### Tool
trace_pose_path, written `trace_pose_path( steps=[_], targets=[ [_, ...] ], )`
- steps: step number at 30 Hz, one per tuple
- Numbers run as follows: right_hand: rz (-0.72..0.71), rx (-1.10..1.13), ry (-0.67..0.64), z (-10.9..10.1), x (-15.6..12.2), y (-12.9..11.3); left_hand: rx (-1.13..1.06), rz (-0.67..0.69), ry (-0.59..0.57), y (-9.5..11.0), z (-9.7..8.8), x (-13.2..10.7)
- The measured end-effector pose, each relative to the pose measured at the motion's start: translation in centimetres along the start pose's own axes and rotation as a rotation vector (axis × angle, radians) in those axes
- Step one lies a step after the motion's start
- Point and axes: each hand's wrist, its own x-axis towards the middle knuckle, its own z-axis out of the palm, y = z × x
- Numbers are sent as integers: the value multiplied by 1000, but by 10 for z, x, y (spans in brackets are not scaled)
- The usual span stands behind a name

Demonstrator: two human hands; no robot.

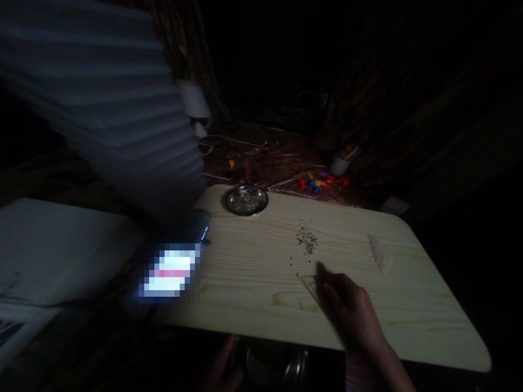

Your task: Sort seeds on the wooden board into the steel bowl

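My right hand (351,316) rests on the pale wooden table (253,272), fingers closed on a thin flat clear piece (309,287) whose edge lies on the tabletop. Just beyond it, small dark seeds (306,239) are scattered on the wood. My left hand (220,365) is very dim below the table's near edge, beside a steel vessel (278,366) held under that edge. Its grip is lost in the dark. A small steel dish (247,200) with seeds in it stands at the table's far side.
A small whitish heap (379,253) lies on the table's right part. A lit screen (171,272) glows at the left edge, under a white pleated lampshade (110,103). On the floor behind are coloured bits (321,182), a white cup (341,160) and cables.
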Motion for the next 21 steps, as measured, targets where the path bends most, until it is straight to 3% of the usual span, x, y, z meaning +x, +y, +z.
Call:
trace_pose_path(
  steps=[3,10,16,20,21],
  targets=[
    [-5,8,-26,-1,-5,-1,101,-9,57,-7,11,2],
    [7,21,94,-14,16,9,99,-79,-78,14,15,0],
    [15,-59,122,-11,33,14,107,-52,22,1,20,-1],
    [-3,-102,117,-4,42,8,58,-78,-171,21,6,-7],
    [-18,-103,107,-3,42,6,47,-70,-168,26,2,-8]
  ],
)
